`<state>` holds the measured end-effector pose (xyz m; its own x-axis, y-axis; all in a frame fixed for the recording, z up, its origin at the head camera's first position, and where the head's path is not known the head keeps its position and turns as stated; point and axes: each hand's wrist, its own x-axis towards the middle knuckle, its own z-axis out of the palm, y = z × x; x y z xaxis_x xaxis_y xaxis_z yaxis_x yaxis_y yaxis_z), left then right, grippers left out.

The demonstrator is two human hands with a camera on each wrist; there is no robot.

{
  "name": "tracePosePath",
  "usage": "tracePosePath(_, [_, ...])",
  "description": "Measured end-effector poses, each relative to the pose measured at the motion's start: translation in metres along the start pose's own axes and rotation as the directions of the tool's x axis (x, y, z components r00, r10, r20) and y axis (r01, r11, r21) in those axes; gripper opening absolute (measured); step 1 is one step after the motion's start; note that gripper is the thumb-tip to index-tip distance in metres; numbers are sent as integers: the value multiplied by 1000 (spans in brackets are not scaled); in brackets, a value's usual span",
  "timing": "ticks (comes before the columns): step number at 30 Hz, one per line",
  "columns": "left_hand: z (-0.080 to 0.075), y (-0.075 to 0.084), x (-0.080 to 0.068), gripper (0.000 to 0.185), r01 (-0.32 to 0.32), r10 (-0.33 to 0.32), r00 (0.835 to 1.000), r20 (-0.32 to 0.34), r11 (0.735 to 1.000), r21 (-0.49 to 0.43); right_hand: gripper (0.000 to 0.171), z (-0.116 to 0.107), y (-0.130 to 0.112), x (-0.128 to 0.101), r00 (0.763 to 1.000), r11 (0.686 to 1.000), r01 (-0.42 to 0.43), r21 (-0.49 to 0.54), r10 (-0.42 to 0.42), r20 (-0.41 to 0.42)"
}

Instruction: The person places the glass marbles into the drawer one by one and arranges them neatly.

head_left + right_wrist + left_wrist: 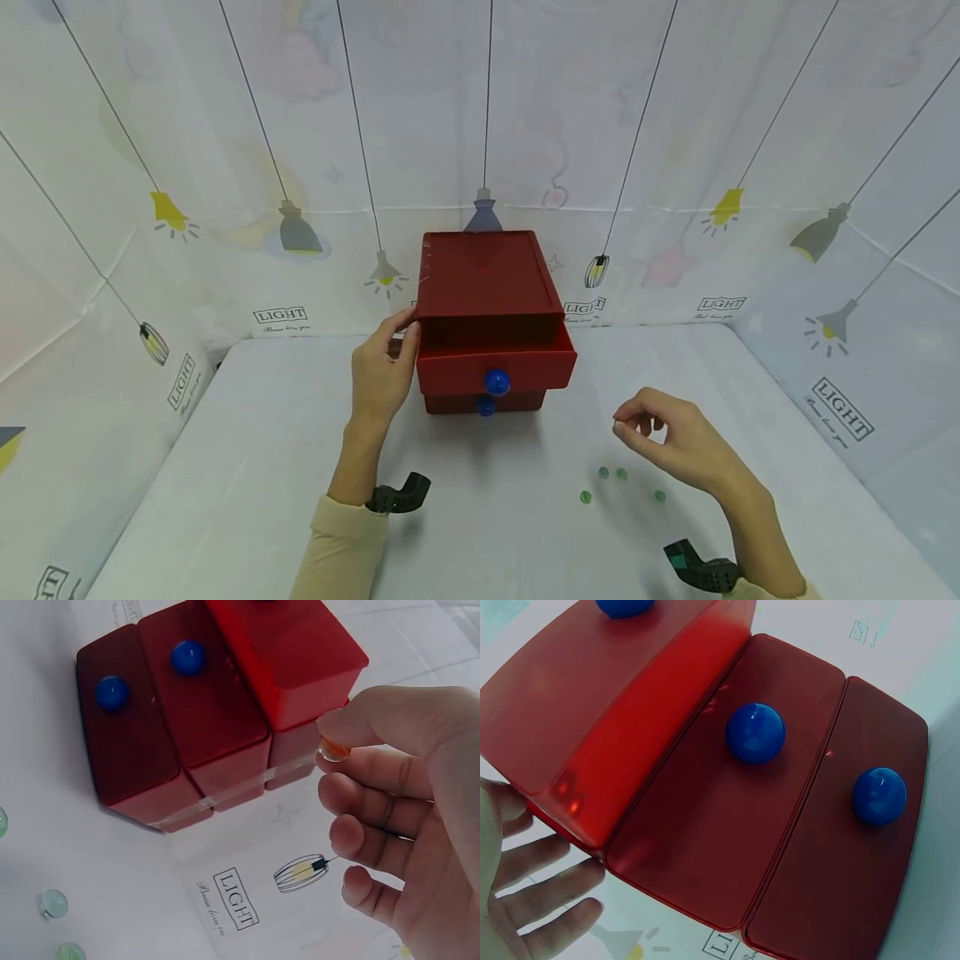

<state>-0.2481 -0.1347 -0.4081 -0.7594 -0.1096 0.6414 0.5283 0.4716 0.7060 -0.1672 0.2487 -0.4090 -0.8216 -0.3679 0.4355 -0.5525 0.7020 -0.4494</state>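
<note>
A small red cabinet [483, 271] stands at the back of the table, its three drawers fitted with blue round knobs. The top drawer [450, 375] is pulled out, leaving a gap under the cabinet's top. Against the left side rests my left hand [381, 375], thumb by the open drawer's corner and the other fingers extended along the wall in the left wrist view. To the right of the cabinet, raised over the table, my right hand [678, 442] pinches a clear marble with orange inside [334, 750] between thumb and index finger. Its other fingers are loosely bent.
Several greenish glass marbles [622, 474] lie on the white tabletop [262, 467], below and left of the right hand. Behind the table hangs a pale curtain [450, 108] printed with lamps. The middle drawer's knob [755, 733] and bottom drawer's knob [880, 796] sit on closed fronts.
</note>
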Motion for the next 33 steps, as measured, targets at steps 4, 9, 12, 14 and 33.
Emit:
tracePosePath(4, [-1,0,0,34,5,-5,1000,4,1000,1,25,-2,-6,1,999,1000,9,11,-9,-35])
tracePosePath(9, [-2,0,-1,34,9,-9,1000,0,1000,2,27,-4,-12,1,998,1000,24,21,-23,-53])
tracePosePath(12, [-2,0,-1,34,11,-11,1000,-1,1000,1,29,-5,-15,1,997,999,42,27,-40,-64])
tracePosePath(14, [-2,0,-1,34,8,-8,1000,-4,1000,-1,32,-6,-16,1,996,998,52,26,-51,-69])
tracePosePath(33, [2,-3,0,33,-2,2,1000,-6,1000,-8,36,-10,-26,7,974,990,129,48,-118,-192])
